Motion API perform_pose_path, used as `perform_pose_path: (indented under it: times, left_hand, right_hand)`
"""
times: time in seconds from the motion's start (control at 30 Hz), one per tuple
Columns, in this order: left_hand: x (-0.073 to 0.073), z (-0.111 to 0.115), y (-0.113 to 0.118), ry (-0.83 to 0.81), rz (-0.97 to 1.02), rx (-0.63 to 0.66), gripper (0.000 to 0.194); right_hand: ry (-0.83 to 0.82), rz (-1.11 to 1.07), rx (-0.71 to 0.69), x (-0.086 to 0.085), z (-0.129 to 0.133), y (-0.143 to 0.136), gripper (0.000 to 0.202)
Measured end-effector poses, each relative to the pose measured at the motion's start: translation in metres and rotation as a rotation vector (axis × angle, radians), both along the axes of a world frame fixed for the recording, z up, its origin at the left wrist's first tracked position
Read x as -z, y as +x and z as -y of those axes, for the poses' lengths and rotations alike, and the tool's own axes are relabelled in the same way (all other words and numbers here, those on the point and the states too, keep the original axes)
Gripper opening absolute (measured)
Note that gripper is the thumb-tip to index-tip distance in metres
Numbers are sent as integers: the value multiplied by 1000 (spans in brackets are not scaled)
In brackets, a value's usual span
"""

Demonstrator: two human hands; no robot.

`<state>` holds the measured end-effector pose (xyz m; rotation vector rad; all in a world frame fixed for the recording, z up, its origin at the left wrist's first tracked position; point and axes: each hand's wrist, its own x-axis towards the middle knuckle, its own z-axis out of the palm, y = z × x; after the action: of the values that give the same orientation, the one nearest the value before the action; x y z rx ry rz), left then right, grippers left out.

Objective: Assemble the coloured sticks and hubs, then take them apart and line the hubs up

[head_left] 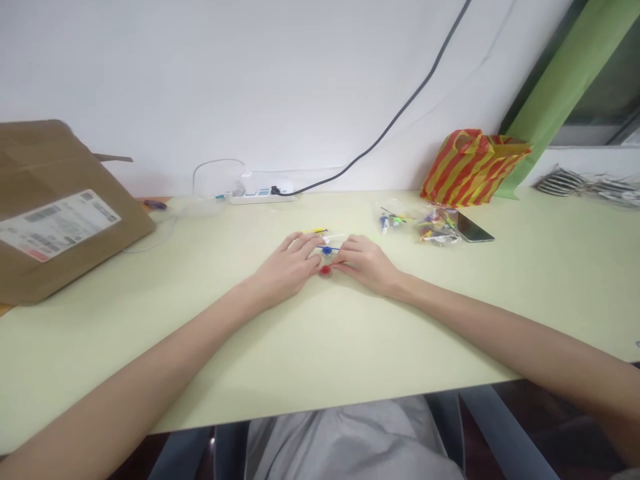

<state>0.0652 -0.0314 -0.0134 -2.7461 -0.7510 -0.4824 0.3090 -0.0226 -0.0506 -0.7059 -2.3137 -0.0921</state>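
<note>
My left hand and my right hand meet over the middle of the table. Between their fingertips is a small round red plastic piece, and the thumbs and index fingers of both hands close in on it from either side. Just behind it sits a round blue piece with a thin blue bar, close to the other fingers. Farther back lie a white piece and a thin yellow piece, partly hidden by my left fingers. The pieces are too small to name exactly.
Two clear bags of coloured plastic parts lie at the right, beside a phone. Behind stands a red-and-yellow striped bag. A power strip with a black cable rests by the wall. A large brown package occupies the left.
</note>
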Motion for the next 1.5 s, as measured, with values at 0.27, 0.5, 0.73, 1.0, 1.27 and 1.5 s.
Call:
perform_pose_path:
  times: [0.27, 0.5, 0.73, 1.0, 1.27, 1.5]
  left_hand:
    - [1, -4, -1, 51, -43, -7, 25]
    - [-6, -1, -3, 48, 5, -68, 27]
    - [1, -5, -5, 50, -30, -102, 26]
    - [-11, -17, -22, 68, 48, -262, 29]
    - [3, -71, -115, -41, 45, -636, 54]
    - [20, -75, -127, -332, -83, -668, 61]
  right_hand:
    - [44, -24, 63, -4, 4, 0, 18]
    - [-7, -77, 119, -6, 4, 0, 19]
    - [-45, -25, 137, -3, 1, 1, 20]
    - [-77, -5, 186, -2, -3, 5, 21]
    - [-48, -14, 198, -5, 4, 2, 19]
    - [-3, -56, 249, -3, -2, 9, 25]
